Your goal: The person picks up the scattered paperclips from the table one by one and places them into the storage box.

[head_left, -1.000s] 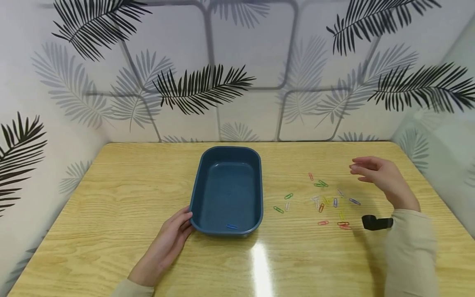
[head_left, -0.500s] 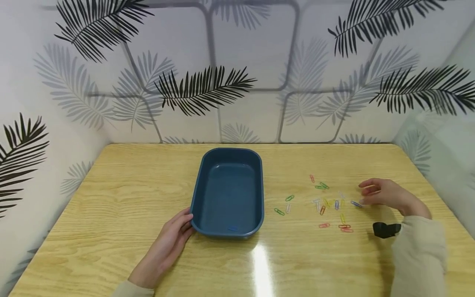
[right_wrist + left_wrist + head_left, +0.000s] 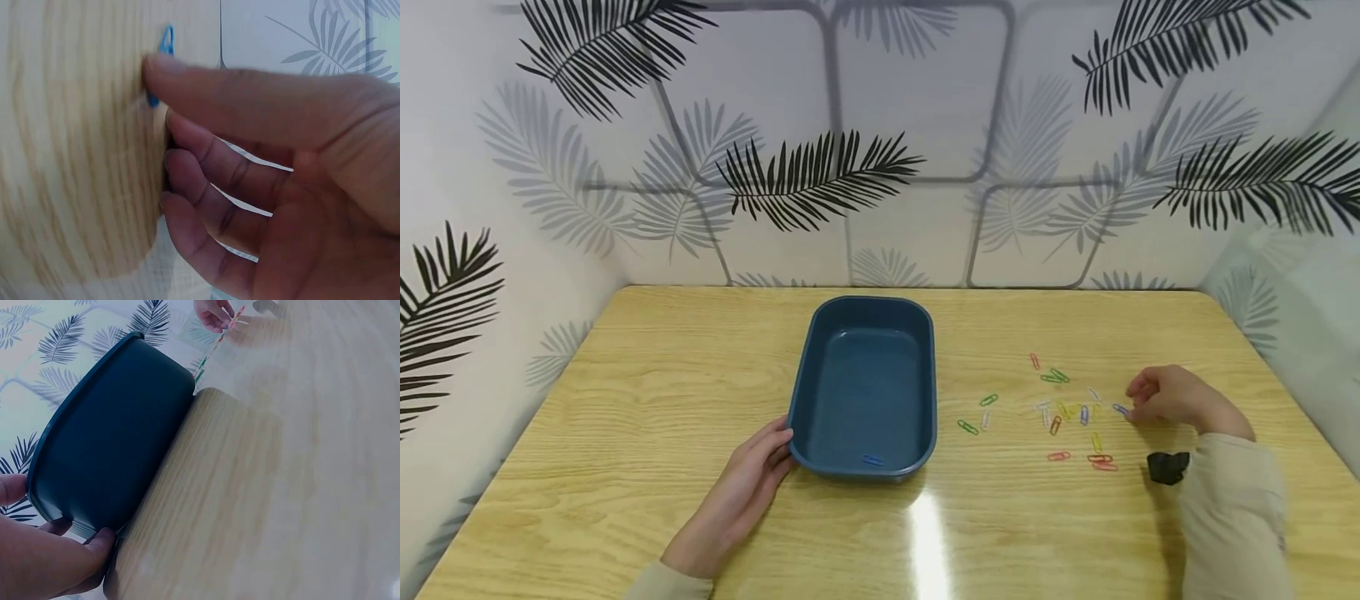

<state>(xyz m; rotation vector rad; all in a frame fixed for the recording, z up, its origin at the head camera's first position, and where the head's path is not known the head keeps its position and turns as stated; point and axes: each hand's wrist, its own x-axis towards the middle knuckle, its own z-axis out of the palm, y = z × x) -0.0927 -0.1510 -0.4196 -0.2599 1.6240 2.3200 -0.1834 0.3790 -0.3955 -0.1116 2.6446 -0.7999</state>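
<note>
A deep blue plastic tray [image 3: 868,392] stands on the table. My left hand [image 3: 748,483] holds its near left corner; in the left wrist view the thumb is at the rim and the fingers [image 3: 100,540] curl against the wall below. One blue paper clip [image 3: 872,459] lies inside, near the front wall. My right hand [image 3: 1180,400] is low at the table, with thumb and fingertips on a blue paper clip [image 3: 1121,409]. In the right wrist view the thumb covers the middle of that clip [image 3: 167,39], and the other fingers [image 3: 187,175] are curled.
Between the tray and my right hand lie several loose paper clips: green [image 3: 967,427], red [image 3: 1059,456], yellow [image 3: 1097,442] and white ones [image 3: 987,420]. The wooden table [image 3: 685,358] ends at a leaf-patterned wall [image 3: 910,225]. A black wrist device [image 3: 1168,467] sits by the right cuff.
My right hand has come down from above the table onto the blue paper clip at the right, and its fingers have drawn in. The left hand stays at the tray.
</note>
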